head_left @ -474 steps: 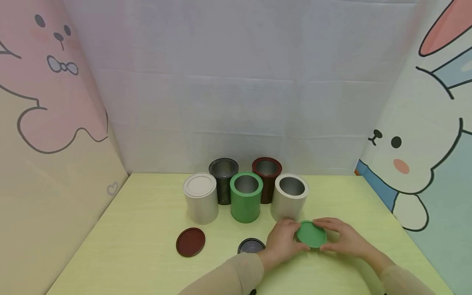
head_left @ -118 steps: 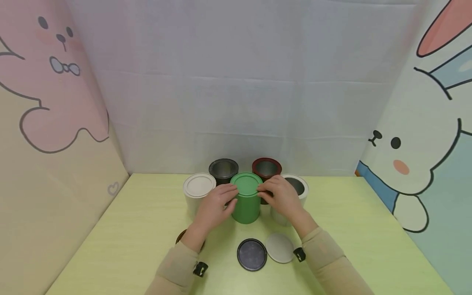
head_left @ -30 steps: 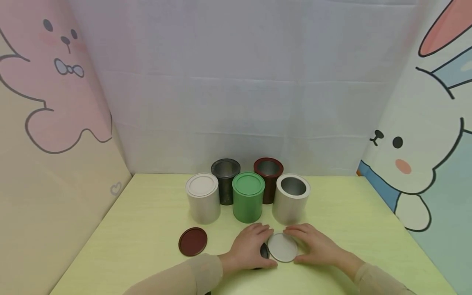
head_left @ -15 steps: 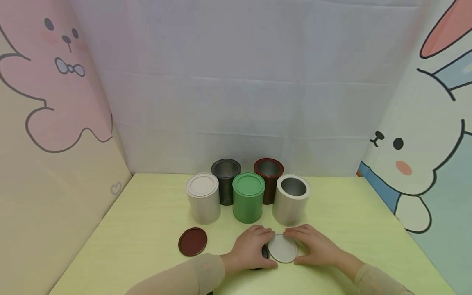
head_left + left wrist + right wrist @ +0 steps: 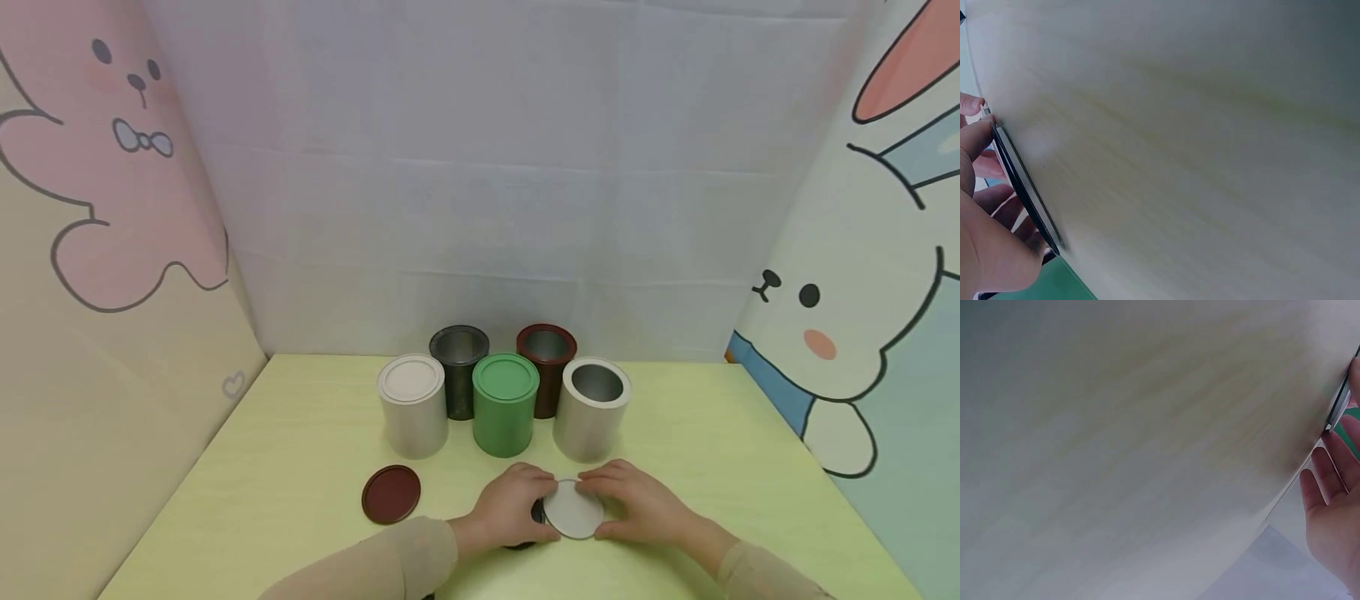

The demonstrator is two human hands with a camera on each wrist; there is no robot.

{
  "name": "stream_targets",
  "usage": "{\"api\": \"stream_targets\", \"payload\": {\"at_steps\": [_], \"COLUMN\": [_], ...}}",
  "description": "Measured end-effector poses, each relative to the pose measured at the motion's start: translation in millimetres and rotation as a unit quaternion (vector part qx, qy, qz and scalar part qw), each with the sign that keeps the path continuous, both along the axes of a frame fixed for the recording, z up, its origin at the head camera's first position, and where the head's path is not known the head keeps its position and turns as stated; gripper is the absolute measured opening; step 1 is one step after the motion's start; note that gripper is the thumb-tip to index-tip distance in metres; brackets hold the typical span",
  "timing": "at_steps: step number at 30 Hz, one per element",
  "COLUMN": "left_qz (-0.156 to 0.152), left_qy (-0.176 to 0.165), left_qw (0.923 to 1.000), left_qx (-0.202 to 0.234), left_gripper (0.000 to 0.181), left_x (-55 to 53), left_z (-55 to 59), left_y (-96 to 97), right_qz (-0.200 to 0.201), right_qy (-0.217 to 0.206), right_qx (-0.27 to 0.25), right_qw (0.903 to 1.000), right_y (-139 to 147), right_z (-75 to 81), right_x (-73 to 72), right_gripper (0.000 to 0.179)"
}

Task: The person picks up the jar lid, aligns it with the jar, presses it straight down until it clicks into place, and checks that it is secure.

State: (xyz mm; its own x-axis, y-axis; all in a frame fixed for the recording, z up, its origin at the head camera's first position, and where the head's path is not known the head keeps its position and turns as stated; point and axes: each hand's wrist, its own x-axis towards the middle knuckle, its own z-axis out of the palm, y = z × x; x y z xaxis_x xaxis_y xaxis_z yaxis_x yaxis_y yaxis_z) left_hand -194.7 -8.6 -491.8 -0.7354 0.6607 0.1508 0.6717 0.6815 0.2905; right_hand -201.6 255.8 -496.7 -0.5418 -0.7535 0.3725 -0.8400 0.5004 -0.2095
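Note:
A white round lid (image 5: 573,510) lies on the table, held by its rim from both sides. My left hand (image 5: 510,508) has its fingers at the upper left edge and its thumb at the lower left. From the right, my right hand (image 5: 641,507) grips the same rim with fingers above and thumb below. A black lid (image 5: 537,512) sits just left of the white one, mostly hidden under my left hand. Behind them stands an uncovered white can (image 5: 587,427), showing its grey inside. In the right wrist view, the right hand (image 5: 1338,500) shows at the right edge.
A green can (image 5: 503,425) and another white can (image 5: 415,425) wear lids. Behind these, a black can (image 5: 459,383) and a dark red can (image 5: 548,379) are uncovered. A dark red lid (image 5: 391,494) lies at the left. A white cloth wall (image 5: 487,208) closes off the back.
Earlier both hands held the green lid at the right, then pressed it onto the green can. Since then they have come down to the white lid, fingers closing in slightly on its rim.

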Motion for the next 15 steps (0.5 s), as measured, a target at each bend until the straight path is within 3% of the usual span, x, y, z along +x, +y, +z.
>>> {"api": "stream_targets", "payload": {"at_steps": [9,15], "left_qz": [-0.021,-0.028], "left_qy": [0.002,-0.004], "left_qw": [0.9998,0.9990], "left_qx": [0.007,0.034], "left_gripper": [0.055,0.054], "left_x": [-7.2,-8.5], "left_z": [-1.3,-3.2], "left_y": [-2.5,-4.0], "right_qz": [-0.001,-0.003], "right_qy": [0.003,-0.005], "right_qx": [-0.003,-0.005], "right_qw": [1.0000,1.0000], "right_y": [0.0,0.4], "right_z": [0.2,-0.4], "right_x": [0.3,0.9], "right_gripper": [0.057,0.058]}}
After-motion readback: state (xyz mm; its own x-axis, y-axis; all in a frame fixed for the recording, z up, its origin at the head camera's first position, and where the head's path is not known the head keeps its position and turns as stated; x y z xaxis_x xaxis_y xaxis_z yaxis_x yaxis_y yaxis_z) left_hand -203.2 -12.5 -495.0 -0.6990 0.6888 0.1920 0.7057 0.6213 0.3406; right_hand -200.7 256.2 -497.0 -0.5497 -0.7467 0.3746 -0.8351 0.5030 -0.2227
